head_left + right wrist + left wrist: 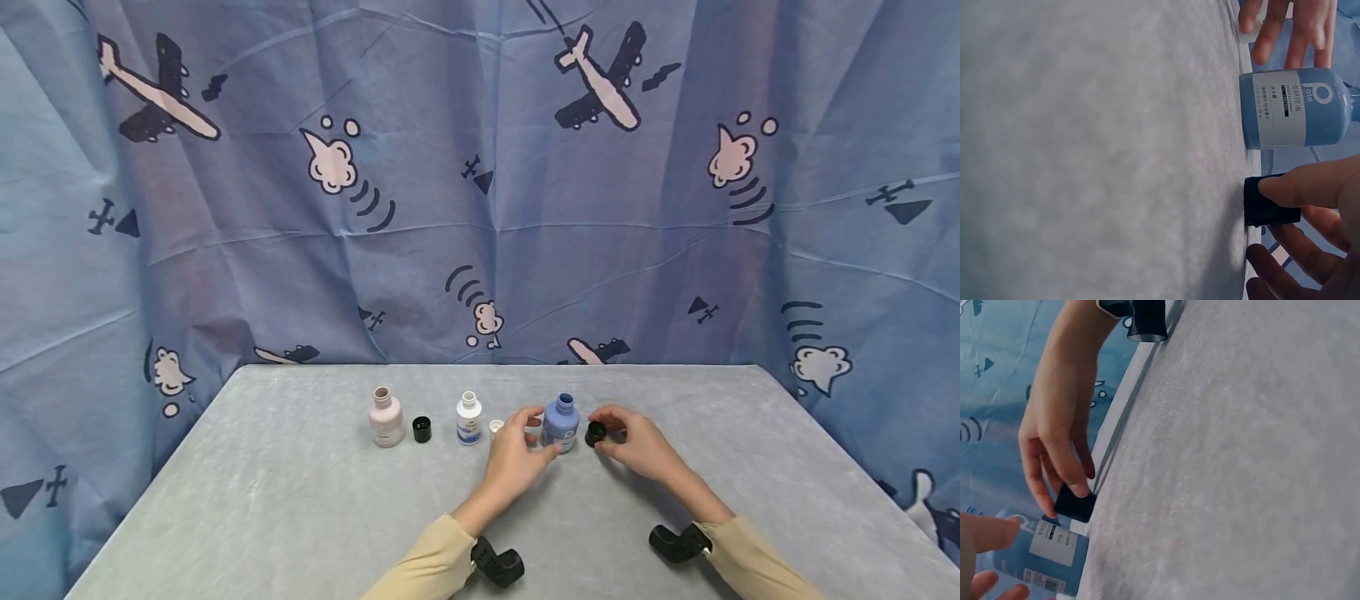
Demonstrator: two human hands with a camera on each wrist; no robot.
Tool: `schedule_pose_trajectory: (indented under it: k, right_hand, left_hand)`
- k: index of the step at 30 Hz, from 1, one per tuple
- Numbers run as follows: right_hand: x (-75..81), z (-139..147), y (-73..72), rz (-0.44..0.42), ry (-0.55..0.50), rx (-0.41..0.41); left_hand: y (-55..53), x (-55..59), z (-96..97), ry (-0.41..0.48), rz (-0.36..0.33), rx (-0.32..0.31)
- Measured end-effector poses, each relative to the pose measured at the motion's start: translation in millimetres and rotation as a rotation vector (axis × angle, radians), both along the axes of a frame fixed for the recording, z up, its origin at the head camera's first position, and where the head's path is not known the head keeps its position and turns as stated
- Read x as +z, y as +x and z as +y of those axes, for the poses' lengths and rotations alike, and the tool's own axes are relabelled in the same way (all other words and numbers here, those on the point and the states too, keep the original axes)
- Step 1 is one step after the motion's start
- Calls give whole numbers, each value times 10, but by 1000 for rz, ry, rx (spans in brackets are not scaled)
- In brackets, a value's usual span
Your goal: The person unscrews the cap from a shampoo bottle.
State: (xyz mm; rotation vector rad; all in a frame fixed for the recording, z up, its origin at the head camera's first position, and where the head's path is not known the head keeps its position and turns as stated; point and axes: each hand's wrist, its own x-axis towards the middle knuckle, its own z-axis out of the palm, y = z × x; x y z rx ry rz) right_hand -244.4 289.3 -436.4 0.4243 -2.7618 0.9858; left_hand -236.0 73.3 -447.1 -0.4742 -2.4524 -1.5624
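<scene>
Uncapped, the blue bottle (560, 427) stands upright on the table, its label facing my side. My left hand (517, 456) is at the bottle's left, thumb and fingers spread; in the right wrist view a gap shows between these fingers (1291, 31) and the bottle. To the right of the bottle, my right hand (637, 443) pinches a black cap (1266, 203) between thumb and fingers. That cap sits on or just at the tabletop. Behind the left hand a white cap (496, 427) is partly hidden.
A white bottle (468, 419) without its cap stands left of my left hand. Farther left are a black cap (422, 429) and an open pale pink bottle (386, 418). A patterned blue curtain (480, 183) hangs behind the grey table (300, 500).
</scene>
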Motion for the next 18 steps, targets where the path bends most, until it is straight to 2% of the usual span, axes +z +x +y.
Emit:
schedule_pose_trajectory:
  k: [4, 10, 15, 18]
  right_hand:
    - [-11, 2, -5, -2, 7, 2]
    - [-10, 16, 1, -8, 2, 8]
    - [14, 48, 20, -29, -7, -4]
    - [31, 76, 35, -31, -3, -19]
  left_hand:
    - [-7, 23, -46, 4, 10, 12]
    - [-4, 64, -131, 5, 67, -12]
    - [14, 142, -235, -75, 130, -37]
    - [37, 233, -327, -117, 164, -21]
